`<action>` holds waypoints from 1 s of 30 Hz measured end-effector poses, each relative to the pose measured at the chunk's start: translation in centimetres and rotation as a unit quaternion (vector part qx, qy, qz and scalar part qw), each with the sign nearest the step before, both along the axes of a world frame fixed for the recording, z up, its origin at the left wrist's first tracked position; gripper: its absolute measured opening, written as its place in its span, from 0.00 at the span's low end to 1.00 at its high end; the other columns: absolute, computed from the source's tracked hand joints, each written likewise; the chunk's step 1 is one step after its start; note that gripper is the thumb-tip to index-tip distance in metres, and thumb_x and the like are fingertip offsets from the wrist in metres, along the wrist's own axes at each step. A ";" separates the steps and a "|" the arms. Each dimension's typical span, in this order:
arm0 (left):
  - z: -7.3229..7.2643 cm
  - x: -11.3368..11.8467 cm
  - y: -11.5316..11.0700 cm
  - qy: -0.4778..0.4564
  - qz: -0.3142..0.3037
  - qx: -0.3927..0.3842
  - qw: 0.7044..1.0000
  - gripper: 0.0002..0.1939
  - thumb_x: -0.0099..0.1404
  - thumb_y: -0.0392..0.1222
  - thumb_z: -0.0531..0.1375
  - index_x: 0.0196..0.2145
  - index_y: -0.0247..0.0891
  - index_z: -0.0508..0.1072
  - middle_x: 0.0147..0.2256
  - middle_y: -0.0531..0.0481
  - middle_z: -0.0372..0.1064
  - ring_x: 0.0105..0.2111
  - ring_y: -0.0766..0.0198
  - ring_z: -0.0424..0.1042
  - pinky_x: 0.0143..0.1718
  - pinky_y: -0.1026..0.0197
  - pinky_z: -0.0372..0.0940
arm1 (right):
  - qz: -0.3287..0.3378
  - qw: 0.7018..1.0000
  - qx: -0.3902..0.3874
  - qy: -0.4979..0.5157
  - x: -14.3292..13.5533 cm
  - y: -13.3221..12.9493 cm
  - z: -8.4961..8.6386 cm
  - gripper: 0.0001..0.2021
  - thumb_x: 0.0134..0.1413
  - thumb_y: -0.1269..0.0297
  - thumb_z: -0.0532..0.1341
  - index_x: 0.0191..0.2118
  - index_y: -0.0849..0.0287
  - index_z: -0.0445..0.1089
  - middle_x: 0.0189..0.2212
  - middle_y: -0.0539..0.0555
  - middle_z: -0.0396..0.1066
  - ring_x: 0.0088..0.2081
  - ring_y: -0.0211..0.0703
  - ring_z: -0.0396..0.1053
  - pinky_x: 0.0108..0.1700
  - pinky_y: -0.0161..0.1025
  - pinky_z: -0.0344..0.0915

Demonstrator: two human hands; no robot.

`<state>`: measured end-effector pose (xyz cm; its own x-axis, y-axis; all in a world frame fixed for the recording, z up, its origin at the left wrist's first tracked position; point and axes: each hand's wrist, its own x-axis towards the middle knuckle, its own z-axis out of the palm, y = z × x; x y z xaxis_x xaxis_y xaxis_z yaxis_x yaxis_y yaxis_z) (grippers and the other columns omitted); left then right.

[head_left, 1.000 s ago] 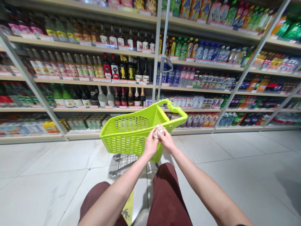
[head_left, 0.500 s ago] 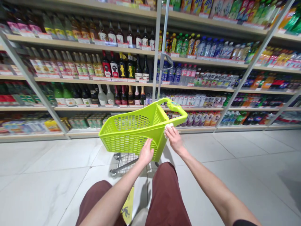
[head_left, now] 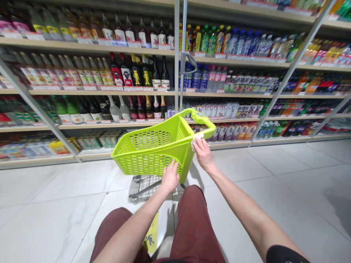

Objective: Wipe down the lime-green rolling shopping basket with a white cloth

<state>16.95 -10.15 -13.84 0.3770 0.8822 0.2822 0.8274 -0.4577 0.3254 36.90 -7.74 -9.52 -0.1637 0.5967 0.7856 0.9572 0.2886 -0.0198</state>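
Note:
A lime-green shopping cart point(head_left: 148, 164) stands in front of me on grey casters, its basket wall full of oblong holes. My right hand point(head_left: 203, 152) grips a crumpled white cloth point(head_left: 196, 141) and presses it to the cart's rear edge, just below the handle point(head_left: 202, 118). Against the lower side of the basket rests my left hand point(head_left: 170, 176), its fingers stretched out and holding nothing. Part of the wire frame point(head_left: 149, 188) under the basket is hidden by my left arm.
Shelves point(head_left: 131, 125) of bottles, cans and cartons run behind the cart. A metal pole point(head_left: 182, 84) with a grey loop rises before them. Pale tiles point(head_left: 263, 204) form the floor. A yellow slip-warning sign point(head_left: 151, 233) lies between my knees.
The view has shifted a little, so shelves and cart appear slightly higher and further left. The right hand keeps the cloth at the cart's rear edge; the left stays on the basket side.

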 end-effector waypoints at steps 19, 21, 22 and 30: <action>1.6 0.0 0.0 0.092 -0.024 0.091 0.991 0.32 0.53 0.32 0.51 0.57 0.37 0.51 0.61 0.42 0.42 0.61 0.56 0.40 0.58 0.43 0.39 | 0.058 0.993 -0.073 -0.071 -1.8 -0.4 -4.0 0.17 0.58 0.74 0.48 0.51 0.57 0.63 0.54 0.56 0.59 0.59 0.45 0.49 0.57 0.51 0.52; 1.5 -0.3 0.0 0.097 -0.024 0.090 0.991 0.32 0.53 0.32 0.50 0.57 0.36 0.51 0.61 0.42 0.42 0.61 0.56 0.40 0.58 0.43 0.39 | 0.092 0.983 -0.112 -0.113 -2.5 -1.1 -6.3 0.16 0.57 0.74 0.50 0.49 0.57 0.65 0.53 0.56 0.61 0.57 0.45 0.52 0.54 0.50 0.56; 1.5 -0.5 0.0 0.098 -0.023 0.090 0.991 0.31 0.53 0.32 0.50 0.57 0.36 0.52 0.61 0.42 0.42 0.61 0.55 0.40 0.58 0.43 0.39 | 0.102 0.979 -0.124 -0.127 -2.6 -1.3 -6.8 0.16 0.56 0.74 0.50 0.49 0.56 0.65 0.52 0.55 0.62 0.57 0.45 0.53 0.53 0.50 0.58; 2.3 -1.6 0.8 0.095 0.010 0.085 0.992 0.32 0.53 0.33 0.51 0.57 0.35 0.51 0.61 0.41 0.41 0.61 0.54 0.40 0.58 0.43 0.39 | 0.001 1.000 0.006 -0.008 -1.6 1.1 1.7 0.19 0.57 0.74 0.47 0.53 0.61 0.61 0.56 0.56 0.55 0.61 0.48 0.40 0.58 0.51 0.47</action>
<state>15.37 -9.31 -11.52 0.4201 0.8360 0.3531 0.8760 -0.4751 0.0826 35.31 -6.68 -7.81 -0.1783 0.5872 0.7895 0.9566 0.2914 -0.0007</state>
